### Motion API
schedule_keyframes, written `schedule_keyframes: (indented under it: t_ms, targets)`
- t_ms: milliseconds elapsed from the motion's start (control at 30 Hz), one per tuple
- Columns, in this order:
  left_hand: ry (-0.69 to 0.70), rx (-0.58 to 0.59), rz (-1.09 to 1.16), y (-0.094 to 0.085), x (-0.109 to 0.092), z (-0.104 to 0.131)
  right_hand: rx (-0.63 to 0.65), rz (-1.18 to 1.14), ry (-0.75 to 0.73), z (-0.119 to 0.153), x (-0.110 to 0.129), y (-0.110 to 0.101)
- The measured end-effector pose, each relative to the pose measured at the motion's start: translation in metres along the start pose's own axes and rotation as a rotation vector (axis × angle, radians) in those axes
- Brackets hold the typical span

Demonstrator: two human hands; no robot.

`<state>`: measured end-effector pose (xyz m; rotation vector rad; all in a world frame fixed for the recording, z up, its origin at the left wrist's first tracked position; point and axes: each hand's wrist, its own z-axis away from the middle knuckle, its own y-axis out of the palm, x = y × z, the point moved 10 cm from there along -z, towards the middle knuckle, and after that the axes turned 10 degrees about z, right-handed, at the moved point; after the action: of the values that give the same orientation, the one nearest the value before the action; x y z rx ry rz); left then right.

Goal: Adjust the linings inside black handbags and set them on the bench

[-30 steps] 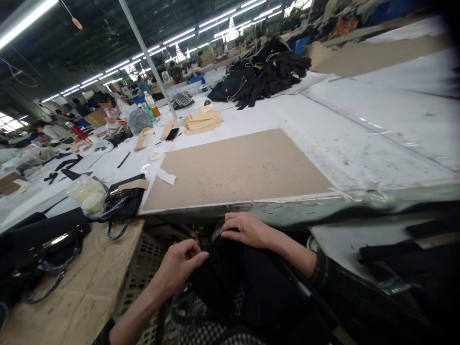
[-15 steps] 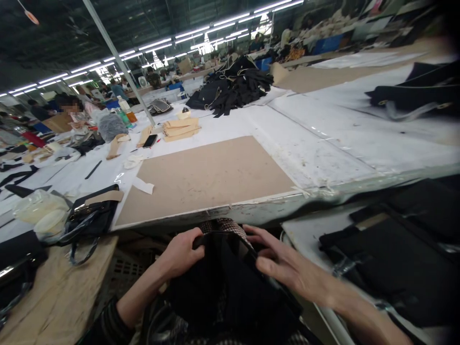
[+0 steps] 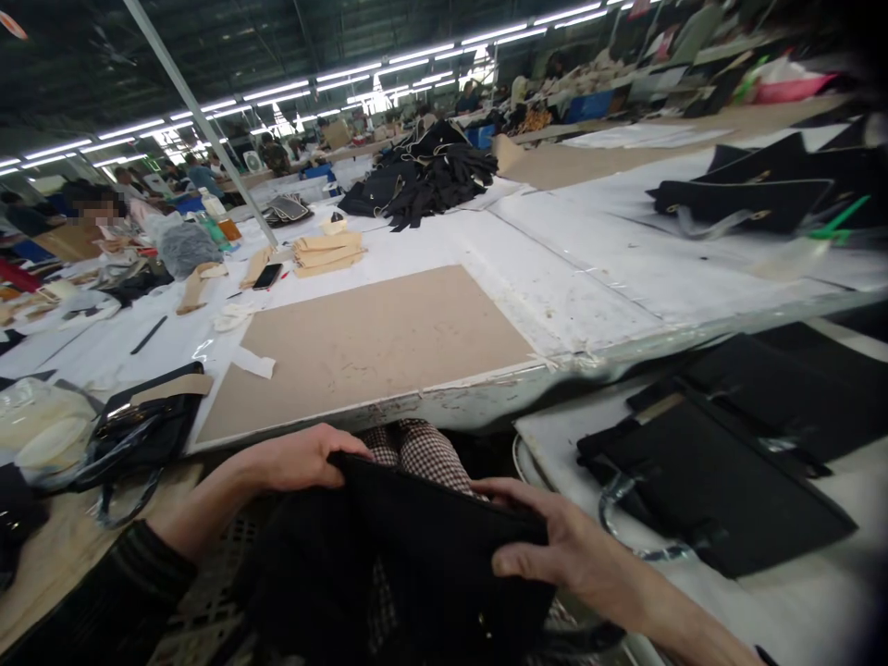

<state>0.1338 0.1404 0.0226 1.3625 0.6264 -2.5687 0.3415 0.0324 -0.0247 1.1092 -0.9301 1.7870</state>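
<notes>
A black fabric bag [image 3: 430,536] lies over my lap, on checkered cloth [image 3: 434,453]. My left hand [image 3: 305,460] grips its upper left corner, with the thumb and fingers closed on the edge. My right hand [image 3: 548,536] pinches the upper right side, thumb on the near face and fingers behind it. The top edge runs between both hands, slanting down to the right. Beyond the bag, a brown board [image 3: 367,342] lies on the white table [image 3: 555,277].
Finished black bags [image 3: 721,472] lie on a surface at the right. Another black bag [image 3: 153,416] sits at the left beside a plastic bag [image 3: 55,430]. Farther back are tan strips [image 3: 326,252], a phone [image 3: 267,276], a metal pole [image 3: 201,120] and a black fabric pile [image 3: 423,176].
My hands have moved apart, mostly my left hand going left, and the bag's top edge is now stretched between them. The view has shifted to the right.
</notes>
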Motion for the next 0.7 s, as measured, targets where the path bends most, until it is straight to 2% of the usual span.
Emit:
schedule_keyframes:
  t_ms: [67,133,233,333,500,600,700]
  targets:
    - [-0.036,0.073,-0.002,0.01,0.004,0.013,0.074,-0.027,-0.019,-0.006,0.003,0.004]
    - [-0.068,0.103,-0.008,0.021,0.013,0.019,0.083,-0.013,-0.071,-0.017,0.005,0.006]
    - [-0.098,0.039,-0.046,0.027,0.024,0.015,0.064,0.026,-0.174,-0.029,0.007,0.008]
    - [-0.058,-0.022,-0.095,0.027,0.016,0.007,0.055,0.049,-0.214,-0.034,0.007,0.009]
    - [0.042,-0.011,0.023,0.029,-0.004,-0.008,0.105,-0.137,-0.06,-0.034,-0.014,0.016]
    - [0.037,-0.001,0.113,0.031,0.0,-0.013,0.087,-0.201,0.001,-0.034,-0.025,0.018]
    - [0.004,-0.004,0.109,0.031,0.007,-0.017,0.049,-0.198,0.013,-0.035,-0.029,0.016]
